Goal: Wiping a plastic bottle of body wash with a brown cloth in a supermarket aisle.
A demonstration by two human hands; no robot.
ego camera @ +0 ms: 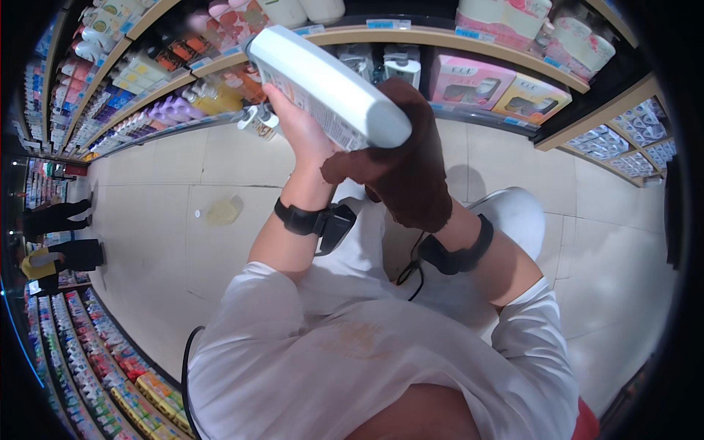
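A large white plastic bottle (330, 82) is held tilted in front of the shelf, its printed label and barcode facing down to the left. My left hand (308, 129) grips it from the label side, thumb along the edge. Brown cloth (412, 181) covers my right hand (461, 223) almost entirely, leaving only the wrist end bare. That cloth lies against the bottle's rounded lower end and wraps under it. The fingers beneath the fabric are hidden.
Shelves (352, 36) of bottles curve around the front and left. Pink (467, 82) and yellow (531, 104) boxes sit on the lower shelf. White bottles (257, 122) stand by its edge. A pale yellow bottle (223, 210) is on the tiled floor (148, 231). Two people (60, 258) stand far left.
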